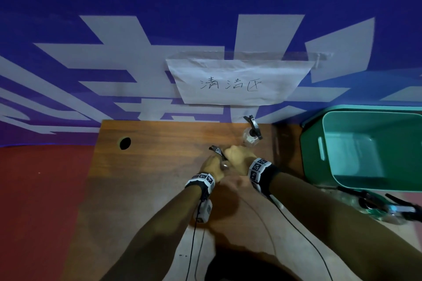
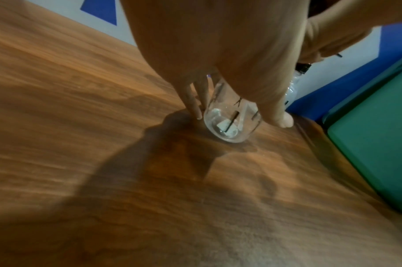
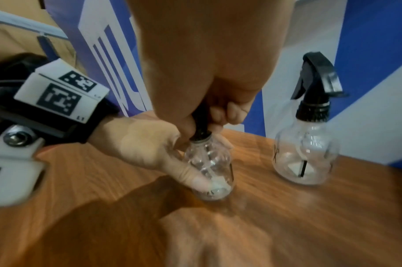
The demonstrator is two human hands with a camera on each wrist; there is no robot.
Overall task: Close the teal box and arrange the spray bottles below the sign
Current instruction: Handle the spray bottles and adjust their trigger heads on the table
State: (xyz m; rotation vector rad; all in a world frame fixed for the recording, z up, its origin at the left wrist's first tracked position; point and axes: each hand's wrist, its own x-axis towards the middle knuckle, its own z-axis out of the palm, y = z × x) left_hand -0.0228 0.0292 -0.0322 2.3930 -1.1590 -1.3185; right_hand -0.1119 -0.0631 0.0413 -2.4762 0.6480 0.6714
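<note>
We have both hands on one clear spray bottle (image 3: 210,173) at the centre of the head view, standing on the table (image 1: 146,166). Our left hand (image 1: 211,170) wraps the glass body, thumb low on its side, while our right hand (image 1: 239,157) is clenched around the black neck and sprayer above it. In the left wrist view the base looks set on the wood, though blur keeps us from being sure it has fully landed.

A second bottle (image 1: 251,136) already stands upright to the upper right of our hands, near the table's far edge and just under the sign (image 1: 237,82). We judge that one placed, and the one in our grip about to join it on its left.

More remains. At the lower right of the head view, at least one more sprayer (image 1: 374,206) lies on its side in front of the teal box (image 1: 312,157); how many are there we cannot tell. The box, at the right edge, stands open and looks empty; no lid is clearly seen, so closing it is still to do.

The sign is white paper taped to the blue wall, handwritten "清洁区". Large pale shapes on the wall are cropped and unreadable. The bottles carry dark marks but no legible label. Our wristbands bear square black-and-white codes.
</note>
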